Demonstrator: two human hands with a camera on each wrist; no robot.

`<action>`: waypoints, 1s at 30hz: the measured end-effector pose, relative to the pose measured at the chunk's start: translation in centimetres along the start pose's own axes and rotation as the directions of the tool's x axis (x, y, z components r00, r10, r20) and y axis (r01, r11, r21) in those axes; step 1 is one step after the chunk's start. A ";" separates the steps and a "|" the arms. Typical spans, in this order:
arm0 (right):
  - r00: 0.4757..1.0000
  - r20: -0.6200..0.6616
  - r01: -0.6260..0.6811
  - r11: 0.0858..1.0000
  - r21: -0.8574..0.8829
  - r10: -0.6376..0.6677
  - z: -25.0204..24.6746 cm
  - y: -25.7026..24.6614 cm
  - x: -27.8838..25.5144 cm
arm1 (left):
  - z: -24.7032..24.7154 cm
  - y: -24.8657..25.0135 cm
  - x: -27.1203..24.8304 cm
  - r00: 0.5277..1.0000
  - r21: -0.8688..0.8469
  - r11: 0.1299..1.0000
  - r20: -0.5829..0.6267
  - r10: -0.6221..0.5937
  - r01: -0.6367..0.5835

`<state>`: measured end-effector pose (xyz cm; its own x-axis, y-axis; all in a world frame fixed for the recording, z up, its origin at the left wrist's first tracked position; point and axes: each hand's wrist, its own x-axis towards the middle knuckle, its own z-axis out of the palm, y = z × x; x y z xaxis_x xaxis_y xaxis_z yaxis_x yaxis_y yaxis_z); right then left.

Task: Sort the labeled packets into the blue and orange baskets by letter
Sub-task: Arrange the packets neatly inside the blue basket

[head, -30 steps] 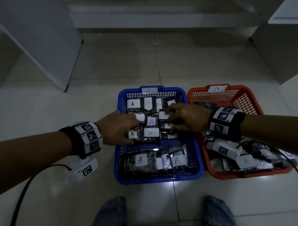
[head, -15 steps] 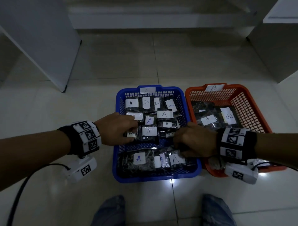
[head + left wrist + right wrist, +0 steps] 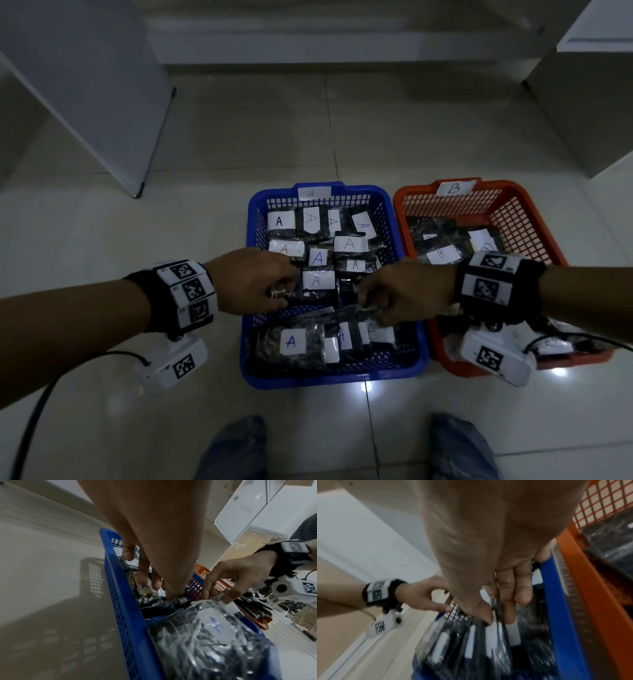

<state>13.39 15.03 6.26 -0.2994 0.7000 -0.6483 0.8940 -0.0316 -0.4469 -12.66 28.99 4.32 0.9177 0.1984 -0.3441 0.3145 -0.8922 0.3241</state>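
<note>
**A:** Blue basket point(image 3: 250, 246) under both my hands, and it's packed with A-labelled packets point(image 3: 317, 280). The orange basket point(image 3: 534, 219), tagged B, sits just beside it with its own B packets point(image 3: 442, 254).

**B:** What are your hands doing?

**A:** My right hand point(image 3: 407, 294) is curled down on the near row, thumb and fingers point(image 3: 508, 601) pinching the top edge of a clear packet point(image 3: 496, 616). My left hand point(image 3: 251, 282) has its fingers bent into the middle pile; whether it really grips anything, I can't tell.

**B:** Which step is this?

**A:** Checking or tidying, I'd judge; every label I can read here is an A. Next I'd lift the pinched packet to read its letter.
</note>
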 end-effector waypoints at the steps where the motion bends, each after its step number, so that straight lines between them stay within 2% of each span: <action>1: 1.000 0.012 -0.015 0.999 0.035 0.015 -0.4 0.1 0.1 | -0.1 0.2 0.0 1.000 -0.033 0.999 0.012 0.003 -0.003; 5: 0.999 -0.029 -0.037 0.991 0.128 0.041 -1.5 0.8 0.5 | -0.3 1.3 0.4 0.998 -0.128 0.992 0.059 0.022 -0.015; 9: 0.998 -0.066 -0.006 0.995 0.097 0.012 -3.3 1.7 0.2 | -0.2 1.5 0.4 0.997 -0.124 0.992 0.070 0.026 -0.017; 11: 0.990 -0.144 0.006 0.998 0.060 0.003 -4.8 2.3 0.4 | -0.1 1.2 0.3 0.997 -0.108 0.994 0.077 0.018 -0.009; 13: 0.963 -0.270 -0.005 0.999 0.055 0.019 -6.3 2.9 1.0 | -0.2 0.9 0.2 0.997 -0.097 0.995 0.071 0.006 0.001; 16: 0.890 -0.444 -0.044 0.987 0.152 0.108 -8.2 3.4 2.8 | -0.4 0.6 0.3 0.999 -0.093 0.996 0.036 -0.008 0.012; 20: 0.864 -0.461 -0.072 0.955 0.287 0.204 -9.6 3.1 5.6 | -0.4 -0.1 0.7 0.994 -0.077 0.997 -0.110 -0.024 0.015; 24: 0.856 -0.476 -0.088 0.965 0.248 0.200 -9.6 3.1 7.9 | -0.8 -0.9 1.0 0.984 -0.043 0.998 -0.168 -0.056 0.050; 28: 0.769 -0.599 -0.166 0.975 0.149 0.223 -9.6 3.6 8.5 | -0.6 -1.2 1.0 0.981 -0.012 0.999 -0.185 -0.052 0.050; 30: 0.758 -0.628 -0.119 0.984 0.131 0.175 -9.2 3.6 8.0 | -0.5 -1.2 1.1 0.979 -0.008 0.999 -0.199 -0.038 0.037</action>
<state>17.30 27.08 5.12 0.1390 0.9732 -0.1833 0.8720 -0.2080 -0.4430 -11.95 30.50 4.01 0.9349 0.3092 -0.1743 0.3506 -0.8809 0.3181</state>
